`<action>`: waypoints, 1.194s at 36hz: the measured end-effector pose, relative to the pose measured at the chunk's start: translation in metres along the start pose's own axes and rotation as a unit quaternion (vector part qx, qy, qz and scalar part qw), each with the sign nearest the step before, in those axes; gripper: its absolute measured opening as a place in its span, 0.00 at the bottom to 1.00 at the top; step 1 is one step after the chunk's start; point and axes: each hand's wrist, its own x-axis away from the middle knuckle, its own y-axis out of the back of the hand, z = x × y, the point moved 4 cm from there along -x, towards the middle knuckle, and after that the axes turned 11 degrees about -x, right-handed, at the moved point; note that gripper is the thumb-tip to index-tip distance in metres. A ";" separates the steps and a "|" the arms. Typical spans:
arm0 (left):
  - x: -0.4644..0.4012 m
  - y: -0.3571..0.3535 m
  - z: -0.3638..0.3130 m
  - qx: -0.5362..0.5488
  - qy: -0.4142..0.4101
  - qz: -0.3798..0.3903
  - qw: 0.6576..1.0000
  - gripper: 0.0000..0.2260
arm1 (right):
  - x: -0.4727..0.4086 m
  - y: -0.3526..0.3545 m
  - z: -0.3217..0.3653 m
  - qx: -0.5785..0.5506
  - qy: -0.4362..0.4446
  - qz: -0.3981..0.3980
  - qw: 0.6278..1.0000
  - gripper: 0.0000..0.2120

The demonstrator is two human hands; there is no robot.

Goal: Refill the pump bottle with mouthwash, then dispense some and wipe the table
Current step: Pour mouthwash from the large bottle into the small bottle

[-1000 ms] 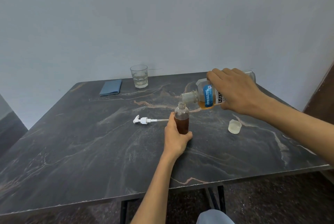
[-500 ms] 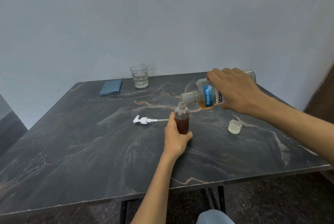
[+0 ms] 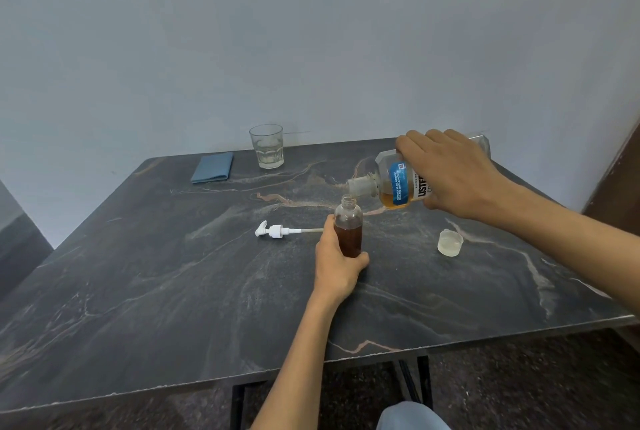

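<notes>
Dark marble table [image 3: 138, 291], pale wall [image 3: 311, 31]; left hand [image 3: 337, 270] grips pump bottle [image 3: 349, 228], right hand [image 3: 453, 176] grips mouthwash bottle [image 3: 391, 183]

In front of me a dark marble-patterned desk [image 3: 145, 291] with pale and rust veins stands on black metal legs [image 3: 424, 381] against a plain pale grey-blue wall [image 3: 311, 31], over a dark speckled floor [image 3: 536, 388], with a brown panel [image 3: 620, 183] at the right edge.

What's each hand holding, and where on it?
Left hand grips the small clear pump bottle round its lower body. Right hand grips the tilted clear mouthwash bottle round its body, over the label.
</notes>
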 end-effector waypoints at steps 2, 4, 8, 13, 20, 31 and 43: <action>0.000 0.000 0.000 0.001 0.000 -0.001 1.000 0.30 | 0.000 0.000 0.000 0.000 -0.001 0.000 1.000 0.32; 0.000 0.000 0.001 -0.001 0.003 0.001 1.000 0.31 | 0.000 0.000 0.000 0.000 -0.001 0.000 1.000 0.32; -0.001 -0.001 0.002 -0.005 0.013 0.008 1.000 0.33 | -0.001 -0.001 0.000 0.003 -0.001 0.002 1.000 0.32; -0.001 -0.001 0.003 -0.004 0.016 0.010 1.000 0.35 | -0.001 0.000 0.000 0.003 0.000 0.005 1.000 0.32; -0.002 -0.002 0.004 -0.010 0.020 0.011 1.000 0.35 | -0.002 0.002 0.001 0.000 -0.001 0.012 1.000 0.32; -0.001 0.000 0.000 -0.006 0.008 0.005 1.000 0.31 | -0.002 0.002 0.000 0.000 0.005 0.002 1.000 0.32; -0.001 0.000 0.000 -0.006 0.010 0.006 1.000 0.32 | -0.002 0.001 0.001 0.004 0.002 0.004 1.000 0.32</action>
